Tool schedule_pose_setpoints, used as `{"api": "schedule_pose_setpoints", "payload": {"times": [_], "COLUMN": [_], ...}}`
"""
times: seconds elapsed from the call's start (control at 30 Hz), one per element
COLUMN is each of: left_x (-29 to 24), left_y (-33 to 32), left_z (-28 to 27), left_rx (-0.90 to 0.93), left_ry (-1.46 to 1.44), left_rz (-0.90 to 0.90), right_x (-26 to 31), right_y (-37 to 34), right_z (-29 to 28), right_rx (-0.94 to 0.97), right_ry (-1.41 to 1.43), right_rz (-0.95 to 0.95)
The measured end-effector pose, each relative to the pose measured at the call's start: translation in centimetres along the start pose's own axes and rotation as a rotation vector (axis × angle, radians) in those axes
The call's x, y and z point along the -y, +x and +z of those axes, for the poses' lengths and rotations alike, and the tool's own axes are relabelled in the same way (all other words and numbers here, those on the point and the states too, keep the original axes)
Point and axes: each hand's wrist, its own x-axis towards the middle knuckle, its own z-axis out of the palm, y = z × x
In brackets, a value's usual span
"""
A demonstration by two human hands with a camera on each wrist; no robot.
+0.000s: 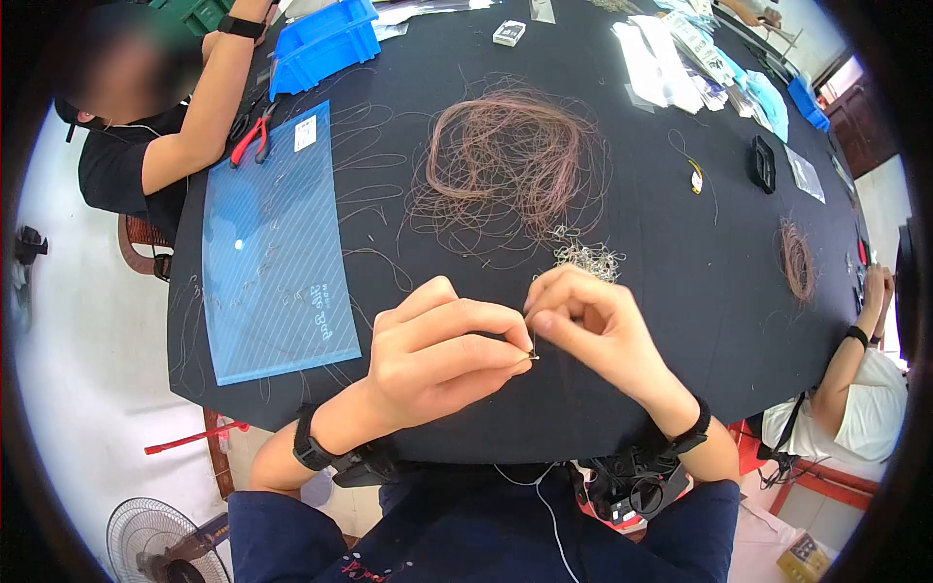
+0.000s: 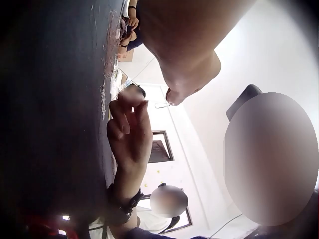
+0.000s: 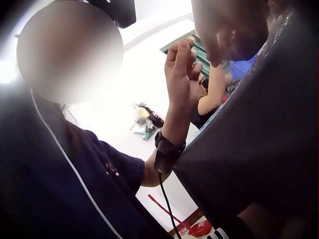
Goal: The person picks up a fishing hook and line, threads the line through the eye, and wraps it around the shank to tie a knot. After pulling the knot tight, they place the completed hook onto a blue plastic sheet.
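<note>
My left hand (image 1: 428,355) pinches a small shiny wire piece (image 2: 161,105) between thumb and forefinger, low over the black table. It shows a narrow loop shape in the left wrist view; in the head view only a bright bit of it shows at the fingertips. Just to the right, my right hand (image 1: 604,325) has thumb and forefinger together on a thin line (image 1: 534,335) that runs down to the left fingertips. Behind the right hand lies a heap of small metal wire pieces (image 1: 588,258), partly covered by its fingers.
A large tangle of brown line (image 1: 515,165) lies beyond the hands. To the left, a blue board (image 1: 277,253) bears thin lines, with red-handled pliers (image 1: 255,141) at its upper edge. A smaller coil (image 1: 797,260) lies right. Other people sit on both sides.
</note>
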Motion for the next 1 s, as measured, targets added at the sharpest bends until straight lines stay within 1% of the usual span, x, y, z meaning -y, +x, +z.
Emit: {"api": "schedule_pose_setpoints", "payload": {"times": [0.1, 0.13, 0.23, 0.37, 0.47, 0.57, 0.67, 0.77, 0.8, 0.83, 0.9, 0.93, 1.0], "left_x": [0.0, 0.0, 0.0, 0.0, 0.1, 0.0, -0.1, -0.3, -0.4, -0.4, -0.4, -0.3, -0.1], "left_y": [0.0, 0.0, 0.1, 0.3, -0.1, -0.1, 0.3, 0.4, 0.3, 0.3, 0.3, 0.3, 0.2], "left_z": [0.0, 0.0, -0.2, -0.5, -0.7, -0.8, -0.7, -0.8, -0.8, -0.7, -0.7, -0.7, -0.8], "left_rx": [0.005, 0.005, 0.004, -0.002, 0.013, -0.002, -0.024, 0.016, 0.026, 0.022, 0.013, 0.006, -0.007], "left_ry": [-0.015, -0.015, 0.002, 0.024, 0.004, 0.01, 0.014, -0.058, -0.089, -0.109, -0.148, -0.117, -0.051], "left_rz": [-0.006, -0.008, -0.008, -0.023, -0.035, -0.045, -0.021, -0.004, -0.011, -0.022, -0.045, -0.047, -0.054], "right_x": [1.5, 2.3, 2.9, 3.2, 3.3, 3.1, 3.6, 2.7, 2.8, 2.6, 2.9, 2.5, 1.4], "right_y": [0.1, 0.1, -0.3, -0.6, -0.6, -0.5, -0.5, -0.3, -0.2, -0.1, -0.2, -0.1, -0.1], "right_z": [-0.3, -0.7, -1.9, -2.1, -2.2, -2.3, -1.8, -1.4, -1.0, -0.9, 0.0, 0.3, 0.6], "right_rx": [-0.049, -0.021, 0.043, 0.097, 0.123, 0.12, -0.014, -0.062, -0.063, -0.019, 0.077, 0.12, 0.178], "right_ry": [0.14, 0.195, 0.268, 0.247, 0.132, 0.073, 0.058, -0.204, -0.309, -0.39, -0.406, -0.447, -0.627], "right_rz": [0.032, 0.079, 0.138, 0.008, -0.126, -0.18, -0.087, -0.106, -0.114, -0.109, -0.041, -0.111, -0.357]}}
